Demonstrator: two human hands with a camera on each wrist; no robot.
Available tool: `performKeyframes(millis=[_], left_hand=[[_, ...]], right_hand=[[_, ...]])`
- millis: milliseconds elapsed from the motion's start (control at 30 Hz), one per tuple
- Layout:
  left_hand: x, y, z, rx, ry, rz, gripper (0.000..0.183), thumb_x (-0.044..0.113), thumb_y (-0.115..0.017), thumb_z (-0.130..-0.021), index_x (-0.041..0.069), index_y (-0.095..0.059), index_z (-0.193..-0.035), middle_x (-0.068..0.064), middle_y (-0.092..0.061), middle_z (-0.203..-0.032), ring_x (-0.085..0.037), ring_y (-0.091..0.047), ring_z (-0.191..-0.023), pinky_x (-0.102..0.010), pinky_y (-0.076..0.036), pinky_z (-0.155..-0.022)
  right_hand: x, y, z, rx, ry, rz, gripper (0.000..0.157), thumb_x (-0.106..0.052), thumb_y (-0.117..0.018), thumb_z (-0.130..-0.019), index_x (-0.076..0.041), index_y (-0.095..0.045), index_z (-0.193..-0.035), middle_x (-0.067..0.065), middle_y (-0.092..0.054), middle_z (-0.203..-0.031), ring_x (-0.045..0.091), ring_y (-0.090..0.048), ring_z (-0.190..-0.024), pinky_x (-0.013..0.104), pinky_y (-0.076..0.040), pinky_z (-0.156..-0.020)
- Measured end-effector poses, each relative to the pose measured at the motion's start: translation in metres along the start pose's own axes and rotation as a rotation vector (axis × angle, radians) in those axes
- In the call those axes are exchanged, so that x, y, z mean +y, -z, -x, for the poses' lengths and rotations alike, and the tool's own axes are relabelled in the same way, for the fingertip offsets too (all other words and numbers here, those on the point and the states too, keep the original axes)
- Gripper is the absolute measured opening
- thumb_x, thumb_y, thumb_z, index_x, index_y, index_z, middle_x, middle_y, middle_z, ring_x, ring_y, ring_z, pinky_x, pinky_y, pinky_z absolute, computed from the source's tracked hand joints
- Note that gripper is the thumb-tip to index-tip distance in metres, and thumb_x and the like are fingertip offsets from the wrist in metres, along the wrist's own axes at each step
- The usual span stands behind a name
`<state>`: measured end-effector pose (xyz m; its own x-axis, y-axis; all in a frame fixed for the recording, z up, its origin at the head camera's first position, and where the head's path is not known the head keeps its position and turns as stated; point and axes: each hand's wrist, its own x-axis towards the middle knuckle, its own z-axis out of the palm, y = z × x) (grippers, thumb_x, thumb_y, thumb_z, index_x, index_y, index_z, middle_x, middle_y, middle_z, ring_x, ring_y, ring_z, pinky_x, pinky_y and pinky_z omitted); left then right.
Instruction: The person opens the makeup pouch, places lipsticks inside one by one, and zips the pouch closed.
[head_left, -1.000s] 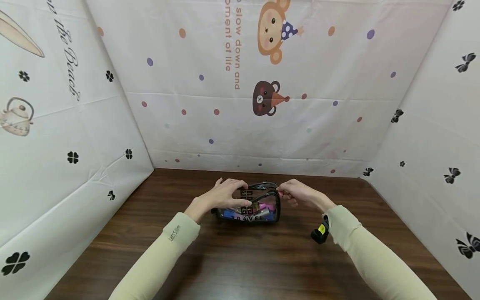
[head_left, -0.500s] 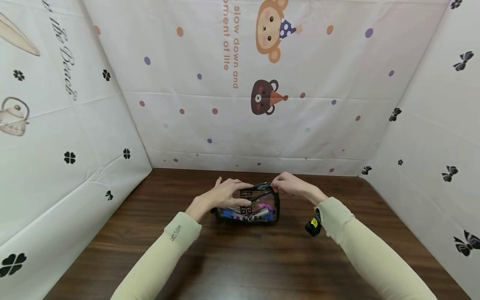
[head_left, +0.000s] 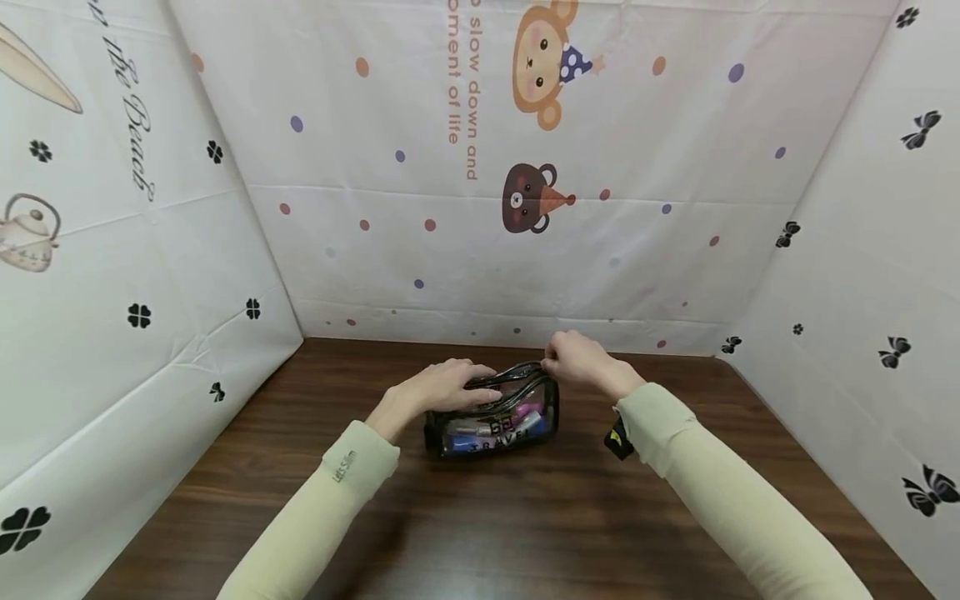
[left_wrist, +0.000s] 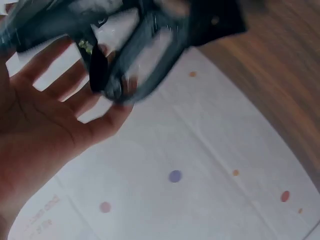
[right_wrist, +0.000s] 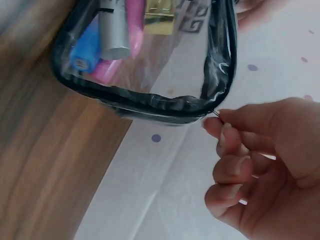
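Observation:
A clear pouch (head_left: 498, 433) with black trim and "TRAVEL" lettering sits on the brown table. My left hand (head_left: 442, 387) holds its top left part, thumb at the front and fingers toward the back. Spread fingers of that left hand (left_wrist: 65, 105) lie against the black trim in the left wrist view. At the pouch's upper right corner is my right hand (head_left: 581, 358). Its thumb and forefinger pinch a small zipper pull (right_wrist: 216, 114). Through the plastic show a silver tube (right_wrist: 115, 37), a blue item (right_wrist: 86, 50), pink items and a gold item (right_wrist: 160, 20).
The wooden tabletop (head_left: 480, 533) spreads out before the pouch. White printed sheets stand at the back (head_left: 360, 267), left (head_left: 180, 275) and right (head_left: 847, 275). A black device with a yellow label (head_left: 619, 440) is on my right wrist.
My right hand has moved up and slightly left at the pouch's right corner, its wrist turning. The pouch has tilted, its lower left swinging toward me. My left hand keeps its hold.

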<state>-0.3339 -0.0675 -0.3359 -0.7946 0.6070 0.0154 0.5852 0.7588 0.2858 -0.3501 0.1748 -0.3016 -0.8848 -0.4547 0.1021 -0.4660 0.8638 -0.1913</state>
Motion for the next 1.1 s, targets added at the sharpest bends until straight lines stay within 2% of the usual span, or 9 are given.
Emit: performKeyframes(millis=[100, 200, 300, 400, 600, 667, 800, 967, 1100], left_hand=[[0.01, 0.004, 0.003, -0.032, -0.011, 0.032, 0.053, 0.05, -0.046, -0.089, 0.017, -0.047, -0.131, -0.002, -0.052, -0.127, -0.02, -0.05, -0.115, -0.04, -0.041, -0.093], [0.022, 0.006, 0.004, -0.047, -0.067, 0.047, 0.043, 0.041, -0.049, -0.09, 0.012, -0.052, -0.122, -0.002, -0.061, -0.109, -0.014, -0.06, -0.09, -0.031, -0.048, -0.078], [0.032, 0.006, 0.003, -0.067, -0.127, 0.114, 0.024, 0.029, -0.049, -0.093, 0.011, -0.054, -0.107, -0.004, -0.064, -0.082, -0.011, -0.058, -0.06, -0.027, -0.048, -0.06], [0.034, 0.006, -0.001, -0.059, -0.141, 0.238, 0.01, 0.015, -0.045, -0.093, 0.008, -0.05, -0.096, -0.009, -0.062, -0.07, -0.016, -0.057, -0.05, -0.029, -0.048, -0.05], [0.008, -0.004, -0.029, 0.252, -0.104, 0.276, 0.014, 0.005, -0.047, -0.088, 0.007, -0.057, -0.097, -0.009, -0.064, -0.085, -0.019, -0.06, -0.068, -0.029, -0.047, -0.06], [-0.001, -0.01, -0.04, 0.286, -0.099, 0.293, 0.019, 0.008, -0.047, -0.091, 0.009, -0.06, -0.104, -0.008, -0.063, -0.098, -0.019, -0.058, -0.08, -0.03, -0.045, -0.069], [-0.011, -0.019, -0.061, 0.183, -0.104, 0.423, 0.028, 0.015, -0.041, -0.096, 0.013, -0.058, -0.118, -0.003, -0.06, -0.113, -0.018, -0.055, -0.083, -0.028, -0.042, -0.071], [-0.012, -0.016, -0.077, 0.067, -0.087, 0.484, 0.031, 0.014, -0.039, -0.094, 0.012, -0.06, -0.117, -0.003, -0.054, -0.075, -0.012, -0.033, -0.047, -0.024, -0.033, -0.051], [-0.012, -0.007, -0.081, 0.0, -0.053, 0.491, 0.031, 0.014, -0.042, -0.091, 0.01, -0.061, -0.115, -0.002, -0.052, -0.07, -0.01, -0.031, -0.044, -0.023, -0.032, -0.048]], right_hand=[[0.0, -0.002, -0.005, 0.045, -0.002, 0.073, 0.031, -0.017, -0.055, -0.089, -0.011, -0.056, -0.059, -0.003, -0.045, -0.049, 0.01, -0.036, -0.042, 0.024, -0.029, -0.042], [-0.002, -0.004, -0.011, 0.086, 0.009, 0.127, 0.028, -0.019, -0.057, -0.088, -0.012, -0.057, -0.061, -0.003, -0.048, -0.051, 0.011, -0.04, -0.044, 0.025, -0.03, -0.043], [-0.005, -0.005, -0.017, 0.109, 0.04, 0.149, 0.024, -0.02, -0.058, -0.088, -0.011, -0.062, -0.065, -0.003, -0.052, -0.054, 0.011, -0.044, -0.046, 0.025, -0.033, -0.045], [-0.01, -0.005, -0.021, 0.117, 0.088, 0.144, 0.02, -0.021, -0.059, -0.087, -0.012, -0.065, -0.07, -0.003, -0.057, -0.06, 0.011, -0.049, -0.05, 0.025, -0.036, -0.047], [-0.015, -0.005, -0.024, 0.108, 0.143, 0.112, 0.015, -0.021, -0.06, -0.086, -0.014, -0.069, -0.076, -0.004, -0.063, -0.069, 0.009, -0.054, -0.057, 0.027, -0.042, -0.051], [-0.014, -0.007, -0.025, 0.092, 0.145, 0.1, 0.014, -0.021, -0.061, -0.086, -0.014, -0.069, -0.077, -0.004, -0.063, -0.07, 0.009, -0.054, -0.057, 0.027, -0.044, -0.052], [-0.013, -0.011, -0.026, 0.07, 0.159, 0.08, 0.012, -0.02, -0.061, -0.086, -0.015, -0.068, -0.078, -0.004, -0.064, -0.072, 0.009, -0.055, -0.059, 0.027, -0.045, -0.053], [-0.013, -0.012, -0.029, 0.066, 0.159, 0.098, 0.017, -0.02, -0.059, -0.088, -0.015, -0.065, -0.073, -0.005, -0.06, -0.067, 0.01, -0.051, -0.055, 0.026, -0.041, -0.052], [-0.013, -0.012, -0.03, 0.075, 0.138, 0.15, 0.016, -0.022, -0.059, -0.087, -0.018, -0.066, -0.074, -0.007, -0.06, -0.068, 0.008, -0.052, -0.056, 0.026, -0.042, -0.053]])
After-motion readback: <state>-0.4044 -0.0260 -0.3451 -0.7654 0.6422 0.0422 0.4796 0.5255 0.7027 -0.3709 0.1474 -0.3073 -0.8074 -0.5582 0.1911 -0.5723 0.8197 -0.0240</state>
